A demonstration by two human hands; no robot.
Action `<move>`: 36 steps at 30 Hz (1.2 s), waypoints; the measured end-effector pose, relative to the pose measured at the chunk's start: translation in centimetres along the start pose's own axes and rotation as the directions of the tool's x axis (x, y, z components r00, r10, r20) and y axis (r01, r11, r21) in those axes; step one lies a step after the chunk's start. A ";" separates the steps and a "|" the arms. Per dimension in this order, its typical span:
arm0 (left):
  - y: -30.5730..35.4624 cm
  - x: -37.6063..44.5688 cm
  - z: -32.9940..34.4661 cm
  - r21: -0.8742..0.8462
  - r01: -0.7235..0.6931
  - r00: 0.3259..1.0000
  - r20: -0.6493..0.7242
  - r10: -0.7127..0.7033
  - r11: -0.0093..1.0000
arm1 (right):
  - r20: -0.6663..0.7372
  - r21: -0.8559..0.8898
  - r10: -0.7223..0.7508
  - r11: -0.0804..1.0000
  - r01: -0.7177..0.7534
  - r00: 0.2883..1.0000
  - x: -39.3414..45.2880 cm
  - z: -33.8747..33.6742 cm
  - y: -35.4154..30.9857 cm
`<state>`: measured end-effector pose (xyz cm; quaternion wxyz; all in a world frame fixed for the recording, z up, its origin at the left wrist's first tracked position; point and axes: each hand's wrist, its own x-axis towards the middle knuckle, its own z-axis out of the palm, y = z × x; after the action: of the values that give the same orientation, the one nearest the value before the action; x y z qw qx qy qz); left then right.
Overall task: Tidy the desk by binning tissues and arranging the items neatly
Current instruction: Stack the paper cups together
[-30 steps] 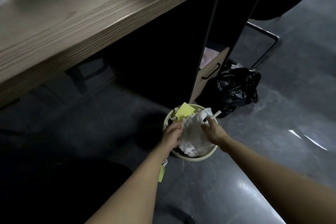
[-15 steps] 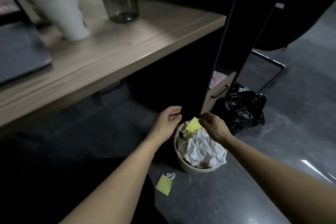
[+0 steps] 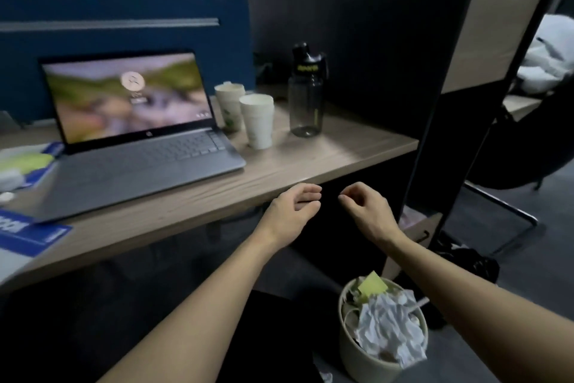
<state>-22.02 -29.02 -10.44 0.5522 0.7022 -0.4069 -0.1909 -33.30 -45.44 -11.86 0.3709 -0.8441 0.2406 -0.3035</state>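
**Now the binning looks done; arranging comes next**

Crumpled white tissues (image 3: 388, 323) fill the round beige bin (image 3: 357, 354) at lower right of the frame, a yellow note on top. Both hands hover at mid-frame below the wooden bench (image 3: 310, 162) edge: left hand (image 3: 292, 211) loosely curled, holding nothing; right hand (image 3: 366, 208) likewise released, its grip empty. By my judgement, the next move calls for reaching up to the two white foam cups (image 3: 257, 121), the dark clear bottle (image 3: 306, 96) and the grey open laptop (image 3: 136, 134), and straightening them.
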 end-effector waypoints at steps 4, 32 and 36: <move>3.1 -0.1 -3.8 -0.064 -0.023 0.997 -0.078 0.018 0.998 | -0.025 0.032 -0.084 0.996 0.085 0.996 1.6 -0.2 -4.8; 8.2 15.7 -19.9 -0.028 0.027 0.952 -0.305 -0.034 0.999 | 0.144 0.071 -0.228 0.973 0.220 0.963 23.5 7.1 -20.2; 11.2 17.3 -22.9 -0.055 -0.049 0.949 -0.314 0.029 0.997 | 0.106 0.106 -0.274 0.959 0.263 0.956 26.2 6.5 -23.8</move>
<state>0.68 -28.97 10.41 0.6349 0.6980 -0.3218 -0.0788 -6.15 -44.33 11.75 0.3778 -0.8679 0.0867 -0.3106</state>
